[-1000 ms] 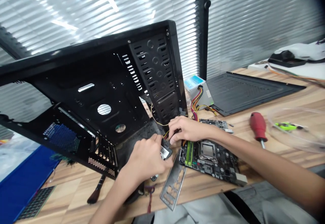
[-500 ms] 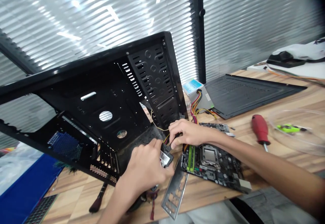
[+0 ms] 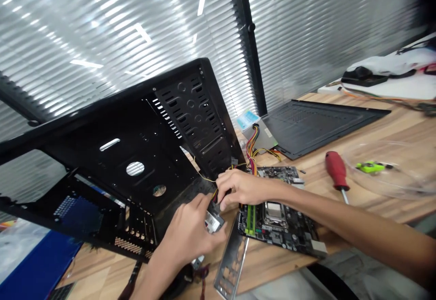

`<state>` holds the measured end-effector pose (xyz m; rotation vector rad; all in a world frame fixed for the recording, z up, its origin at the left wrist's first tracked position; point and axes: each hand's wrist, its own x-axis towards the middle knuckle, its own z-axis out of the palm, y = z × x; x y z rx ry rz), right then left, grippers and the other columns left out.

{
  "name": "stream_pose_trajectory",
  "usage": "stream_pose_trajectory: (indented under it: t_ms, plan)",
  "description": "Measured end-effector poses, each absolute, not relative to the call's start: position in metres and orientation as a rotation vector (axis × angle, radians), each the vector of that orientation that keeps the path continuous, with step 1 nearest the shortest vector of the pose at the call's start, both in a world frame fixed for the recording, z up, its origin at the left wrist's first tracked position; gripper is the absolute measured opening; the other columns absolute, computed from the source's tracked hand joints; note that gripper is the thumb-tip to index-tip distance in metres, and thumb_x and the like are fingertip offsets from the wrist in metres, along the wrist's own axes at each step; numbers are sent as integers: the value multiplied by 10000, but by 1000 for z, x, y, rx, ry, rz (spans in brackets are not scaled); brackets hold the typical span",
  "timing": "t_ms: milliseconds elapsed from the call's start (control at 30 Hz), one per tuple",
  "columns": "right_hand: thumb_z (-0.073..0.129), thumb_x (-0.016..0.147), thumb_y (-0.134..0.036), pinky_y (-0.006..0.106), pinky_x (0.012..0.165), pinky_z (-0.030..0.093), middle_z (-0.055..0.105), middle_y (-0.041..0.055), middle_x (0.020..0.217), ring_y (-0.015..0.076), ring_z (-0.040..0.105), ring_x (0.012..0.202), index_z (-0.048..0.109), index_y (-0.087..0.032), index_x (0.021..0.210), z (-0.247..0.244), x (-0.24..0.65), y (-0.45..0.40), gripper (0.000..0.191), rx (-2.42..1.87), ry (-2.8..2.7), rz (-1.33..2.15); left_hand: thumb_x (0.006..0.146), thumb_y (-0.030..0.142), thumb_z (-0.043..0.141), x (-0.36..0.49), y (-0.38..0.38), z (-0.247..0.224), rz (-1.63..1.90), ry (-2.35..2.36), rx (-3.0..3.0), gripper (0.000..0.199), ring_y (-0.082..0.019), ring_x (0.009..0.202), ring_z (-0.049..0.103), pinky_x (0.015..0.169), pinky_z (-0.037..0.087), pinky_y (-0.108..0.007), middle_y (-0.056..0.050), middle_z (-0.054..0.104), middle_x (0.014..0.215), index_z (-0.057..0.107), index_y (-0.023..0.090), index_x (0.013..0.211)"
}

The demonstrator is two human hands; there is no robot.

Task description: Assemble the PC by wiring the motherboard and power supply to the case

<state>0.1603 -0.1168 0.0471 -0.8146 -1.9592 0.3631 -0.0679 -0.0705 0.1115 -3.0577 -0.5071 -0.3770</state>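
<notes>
1. Small dark part with white label (image 3: 213, 223): in left hand (image 3: 189, 228), just outside the lower opening of black computer case (image 3: 150, 154), left of motherboard (image 3: 289, 235).
2. Against half a second ago: same grip, same closeness of hands; view shifted, with case lower and further left. Lower end of slotted metal plate (image 3: 231, 257) and tip of brush (image 3: 130, 286) now cut by bottom edge, both whole before.
3. Left fingers: curled over far side of part, thumb along near-right edge; parted only by the part's width, with label showing in the gap.
4. Right hand (image 3: 240, 187): just beyond part, thumb and bent forefinger drawn nearly together by red and yellow wires (image 3: 215, 194). Cannot tell whether wires or a connector actually pinched.
5. Hidden: much of part under left fingers; wire ends behind right fingertips; upper-middle of motherboard under right forearm. Small things below left wrist dark, hard to make out.
6. Further out: power supply (image 3: 262, 135) with cable bundle (image 3: 251, 148), flat black panel (image 3: 316, 125); red-handled screwdriver (image 3: 335, 170) and bright green item (image 3: 370, 167) to the right on wooden table (image 3: 402, 141).
</notes>
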Motion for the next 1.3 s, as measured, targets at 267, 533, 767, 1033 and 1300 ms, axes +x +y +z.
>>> stream_pose_trajectory:
  t_ms: [267, 533, 767, 1033, 1300]
  plan:
    - [833, 918, -288, 292, 839, 405, 709, -2, 851, 164, 611, 871, 792, -184, 914, 48, 156, -120, 112, -918, -2102, 200, 833, 323, 661, -74, -61, 95, -313, -499, -3070, 465, -278, 905, 771, 729, 589, -360, -81, 738, 1054, 633, 180, 1275]
    - [729, 1006, -337, 350, 866, 373, 745, 26, 987, 203, 617, 964, 767, -197, 1028, 74, 150, -138, 147, -1187, -2391, -211, 921, 381, 567, -75, -76, 96, -85, -712, -2969, 388, -326, 956, 765, 774, 578, -411, -96, 724, 1100, 626, 185, 1249]
    - [577, 1087, -429, 351, 928, 411, 725, 61, 1083, 222, 638, 1036, 707, -192, 1120, 96, 190, -243, 272, -1650, -1708, -361, 989, 499, 510, -92, -88, 81, -200, -957, -2947, 547, -321, 1086, 755, 845, 593, -421, -85, 680, 1372, 459, 260, 1478]
    - [625, 1039, -429, 355, 770, 469, 711, 76, 1056, 263, 680, 907, 700, -223, 1023, 52, 219, -295, 220, -2206, -1694, -144, 1000, 477, 512, -68, -103, 73, -326, -1048, -2920, 526, -334, 1092, 760, 829, 601, -422, -121, 694, 1369, 478, 234, 1465]
    - [634, 1020, -288, 339, 809, 474, 667, 59, 1159, 257, 676, 1009, 625, -230, 1057, 31, 229, -295, 69, -2218, -1657, -110, 943, 458, 603, -66, -109, 61, -571, -1210, -2978, 537, -347, 1119, 752, 884, 614, -476, -104, 740, 1317, 534, 254, 1435]
